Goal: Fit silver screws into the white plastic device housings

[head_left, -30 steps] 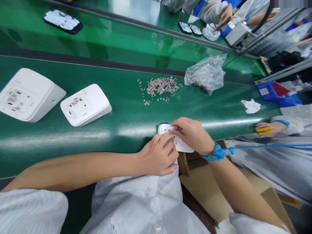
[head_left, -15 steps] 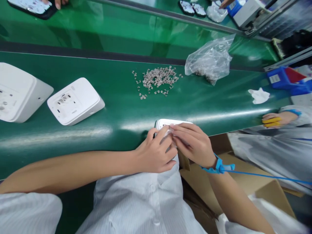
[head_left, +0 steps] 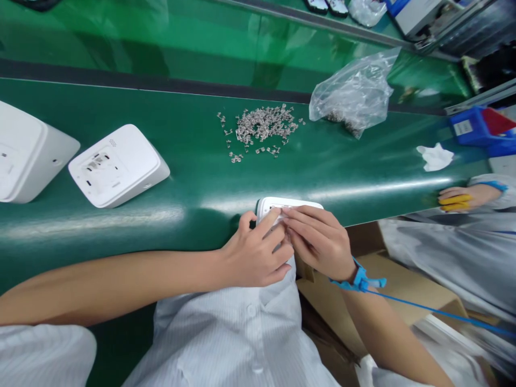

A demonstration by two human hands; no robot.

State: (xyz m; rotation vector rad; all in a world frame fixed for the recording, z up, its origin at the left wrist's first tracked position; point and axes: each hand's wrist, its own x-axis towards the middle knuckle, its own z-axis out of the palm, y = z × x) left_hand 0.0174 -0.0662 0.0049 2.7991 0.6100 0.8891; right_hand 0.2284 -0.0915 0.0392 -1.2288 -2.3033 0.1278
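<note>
A white plastic housing [head_left: 266, 204] lies at the front edge of the green bench, mostly covered by my hands. My left hand [head_left: 258, 255] rests over its near left part with bent fingers gripping it, the index fingertip pressed down near the recess. From the right, my right hand [head_left: 322, 242] reaches over the housing with thumb and fingers pinched together. Whatever sits between those fingertips is too small and too hidden to make out. Beyond both hands, small metal clips [head_left: 264, 126] lie in a loose pile.
Two more white housings, one nearer [head_left: 116, 166] and one at the edge [head_left: 20, 145], stand left. A clear plastic bag [head_left: 355, 97] is behind right. Blue bins [head_left: 475, 129] and a co-worker's hand [head_left: 463, 199] are far right. A cardboard box [head_left: 374, 290] stands below the bench edge.
The view has shifted slightly, and a person's hand at the upper left is out of sight. My hands stay on the housing, with only small finger movements.
</note>
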